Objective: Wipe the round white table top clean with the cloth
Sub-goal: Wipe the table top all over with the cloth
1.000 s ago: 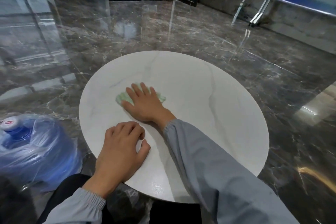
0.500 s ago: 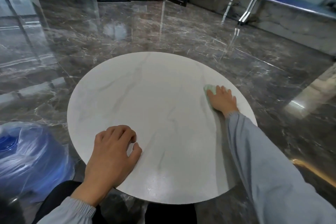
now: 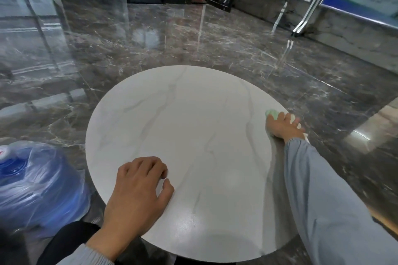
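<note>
Green cloth [image 3: 271,113] lies on white table top [image 3: 193,125]

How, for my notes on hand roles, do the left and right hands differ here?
The left hand rests bare at the near edge of the table; the right hand presses a green cloth at its right edge. The left hand's fingers are curled; the right hand's are spread flat. Both wear grey sleeves.

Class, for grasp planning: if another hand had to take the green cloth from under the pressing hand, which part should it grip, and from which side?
Pinch the corner of the green cloth that pokes out past the right hand by its index finger, coming from the middle of the table top. The rest lies flat under the spread palm at the right rim, so likely only that corner is free.
</note>
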